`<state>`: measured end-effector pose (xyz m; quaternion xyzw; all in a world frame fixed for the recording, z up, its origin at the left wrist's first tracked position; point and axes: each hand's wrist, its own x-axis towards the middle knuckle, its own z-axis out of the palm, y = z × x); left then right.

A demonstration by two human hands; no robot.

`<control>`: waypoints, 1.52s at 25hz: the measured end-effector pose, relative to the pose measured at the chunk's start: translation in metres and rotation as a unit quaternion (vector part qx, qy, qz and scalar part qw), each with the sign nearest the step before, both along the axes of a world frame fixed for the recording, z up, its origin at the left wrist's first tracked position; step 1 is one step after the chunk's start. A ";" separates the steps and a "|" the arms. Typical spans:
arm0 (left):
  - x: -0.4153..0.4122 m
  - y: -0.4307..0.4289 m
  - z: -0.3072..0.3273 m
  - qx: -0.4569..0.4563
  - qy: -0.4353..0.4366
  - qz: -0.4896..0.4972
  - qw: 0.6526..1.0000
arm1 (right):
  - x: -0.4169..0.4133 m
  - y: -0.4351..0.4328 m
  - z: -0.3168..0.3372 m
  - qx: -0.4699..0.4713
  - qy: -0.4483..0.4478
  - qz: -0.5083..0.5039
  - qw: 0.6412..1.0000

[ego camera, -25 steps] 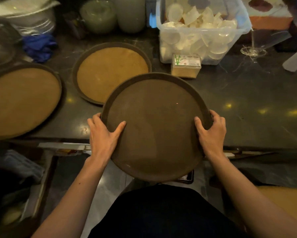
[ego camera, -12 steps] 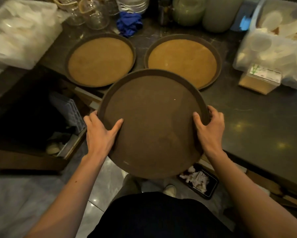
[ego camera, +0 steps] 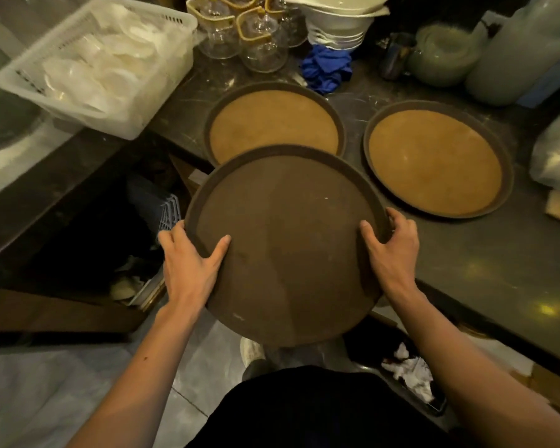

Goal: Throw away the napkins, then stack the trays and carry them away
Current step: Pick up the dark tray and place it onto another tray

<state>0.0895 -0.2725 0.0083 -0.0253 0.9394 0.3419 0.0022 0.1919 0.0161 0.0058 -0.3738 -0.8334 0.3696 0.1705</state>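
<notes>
Left hand (ego camera: 188, 266) and right hand (ego camera: 391, 250) both grasp the dark tray (ego camera: 288, 247) by its rim (thumbs on top), its far edge overlapping the left of two cork-lined trays (ego camera: 273, 124) on the counter (ego camera: 482, 273).

I hold the dark tray (ego camera: 288, 240) with my left hand (ego camera: 188, 266) and right hand (ego camera: 391, 250) on its rim, thumbs inside. Two cork trays (ego camera: 273, 126) (ego camera: 433, 158) lie apart on the counter (ego camera: 498, 270).

A white plastic basket (ego camera: 136, 101) of white items sits at the dark worktop's (ego camera: 485, 253) left corner. Behind are clear glass jars (ego camera: 259, 43), stacked white bowls (ego camera: 340, 24), a crumpled blue cloth (ego camera: 327, 69) and pale green containers (ego camera: 446, 56).
</notes>
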 end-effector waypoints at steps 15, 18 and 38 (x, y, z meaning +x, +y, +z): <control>-0.126 0.004 -0.012 0.039 0.001 -0.015 0.999 | -0.114 0.002 -0.014 -0.033 0.005 -0.040 0.999; -0.151 0.027 -0.010 0.051 -0.003 0.000 0.999 | -0.143 0.025 -0.017 -0.067 0.015 -0.034 0.997; -0.304 0.101 -0.048 -0.001 0.005 -0.061 0.998 | -0.269 0.084 -0.039 -0.072 0.012 -0.112 0.991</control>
